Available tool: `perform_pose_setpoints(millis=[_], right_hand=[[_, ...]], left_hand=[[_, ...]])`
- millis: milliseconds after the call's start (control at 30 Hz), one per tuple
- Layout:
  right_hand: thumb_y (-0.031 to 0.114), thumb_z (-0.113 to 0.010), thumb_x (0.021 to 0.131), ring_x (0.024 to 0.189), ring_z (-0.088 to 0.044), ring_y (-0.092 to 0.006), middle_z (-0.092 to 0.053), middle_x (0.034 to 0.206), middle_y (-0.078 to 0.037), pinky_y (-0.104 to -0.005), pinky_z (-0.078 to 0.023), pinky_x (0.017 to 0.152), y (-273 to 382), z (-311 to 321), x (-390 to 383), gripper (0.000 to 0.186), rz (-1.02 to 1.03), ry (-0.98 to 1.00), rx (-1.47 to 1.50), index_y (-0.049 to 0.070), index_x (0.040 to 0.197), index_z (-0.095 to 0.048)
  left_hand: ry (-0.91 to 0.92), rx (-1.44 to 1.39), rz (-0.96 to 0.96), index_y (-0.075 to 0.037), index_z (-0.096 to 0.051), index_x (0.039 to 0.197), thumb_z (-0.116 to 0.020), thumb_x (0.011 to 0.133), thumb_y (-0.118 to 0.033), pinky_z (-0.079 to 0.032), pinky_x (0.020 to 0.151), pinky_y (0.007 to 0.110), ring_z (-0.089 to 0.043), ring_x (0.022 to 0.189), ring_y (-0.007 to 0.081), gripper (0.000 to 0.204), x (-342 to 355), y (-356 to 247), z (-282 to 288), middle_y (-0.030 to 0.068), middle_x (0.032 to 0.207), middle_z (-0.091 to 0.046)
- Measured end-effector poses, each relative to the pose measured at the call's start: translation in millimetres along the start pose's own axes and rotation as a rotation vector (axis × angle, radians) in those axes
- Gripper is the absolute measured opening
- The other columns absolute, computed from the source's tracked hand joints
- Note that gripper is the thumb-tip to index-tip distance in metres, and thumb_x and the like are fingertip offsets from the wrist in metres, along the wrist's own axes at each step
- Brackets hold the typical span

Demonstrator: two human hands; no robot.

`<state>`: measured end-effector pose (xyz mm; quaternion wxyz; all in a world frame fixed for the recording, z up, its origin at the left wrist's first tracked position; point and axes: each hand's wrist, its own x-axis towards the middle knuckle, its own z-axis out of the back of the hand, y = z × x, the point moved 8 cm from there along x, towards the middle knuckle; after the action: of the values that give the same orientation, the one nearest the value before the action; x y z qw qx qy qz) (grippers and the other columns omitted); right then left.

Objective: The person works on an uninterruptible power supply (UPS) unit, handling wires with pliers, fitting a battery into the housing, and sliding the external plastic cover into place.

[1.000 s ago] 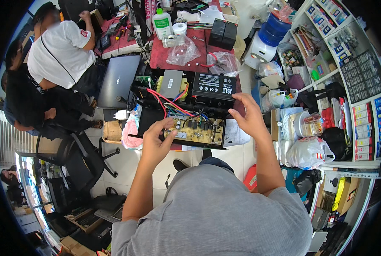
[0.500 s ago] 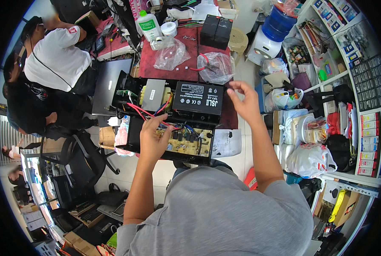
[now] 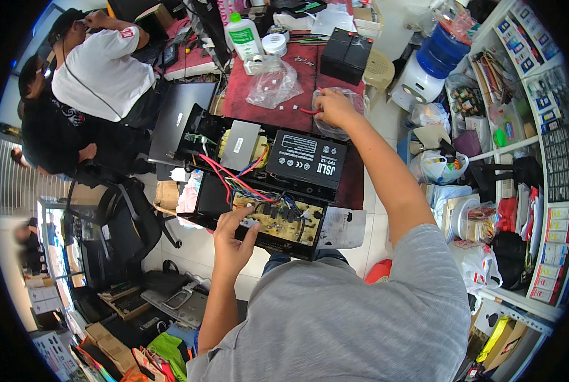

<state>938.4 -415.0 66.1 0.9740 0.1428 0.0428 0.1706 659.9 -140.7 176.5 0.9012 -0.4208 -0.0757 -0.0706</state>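
An opened black device case [image 3: 211, 197] lies in front of me, showing a tan circuit board [image 3: 283, 221], a black rectangular battery [image 3: 305, 164], a grey transformer block [image 3: 240, 144] and red, blue and black wires [image 3: 233, 180]. My left hand [image 3: 232, 237] rests on the near left edge of the case, fingers touching the circuit board. My right hand [image 3: 334, 106] is stretched out beyond the battery, pinching a thin red wire [image 3: 310, 111] by a clear plastic bag [image 3: 342, 124] on the red mat [image 3: 284, 102].
Another clear bag [image 3: 273, 84], a white bottle with green cap [image 3: 244, 36], a white jar [image 3: 274, 44] and a black box [image 3: 345, 55] sit on the mat. A grey laptop [image 3: 177, 118] lies left. Two people [image 3: 100, 63] work at far left. Cluttered shelves [image 3: 520, 127] stand right.
My right hand has moved from above the battery outward to the plastic bag and taken hold of a red wire. My left hand stays at the circuit board.
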Motion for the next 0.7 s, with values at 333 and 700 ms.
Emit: perform_pose_setpoints(millis=[333,700], right_hand=[[0.019,-0.079,0.087,0.098,-0.062,-0.0200,-0.057,0.131,-0.014,-0.0310,-0.050,0.086,-43.1,51.0,-28.4,0.021,-0.076,-0.456,1.180,0.004,0.097,-0.070],[0.009,-0.074,0.090,0.129,-0.053,-0.0307,-0.038,0.154,-0.020,-0.0444,-0.045,0.106,122.9,107.9,-201.4,0.016,0.322,-0.584,1.792,0.007,0.101,-0.063]], left_hand=[[-0.020,-0.111,0.090,-0.002,-0.069,0.116,-0.074,0.084,-0.002,-0.048,0.078,0.027,-0.062,0.095,0.0156,0.033,-11.8,6.0,12.4,0.0105,0.112,-0.070],[0.439,-0.862,0.122,-0.003,-0.046,0.144,-0.071,0.094,-0.020,-0.049,0.089,0.031,-0.059,0.110,0.0157,0.058,28.3,-75.4,-76.0,0.0091,0.126,-0.064]])
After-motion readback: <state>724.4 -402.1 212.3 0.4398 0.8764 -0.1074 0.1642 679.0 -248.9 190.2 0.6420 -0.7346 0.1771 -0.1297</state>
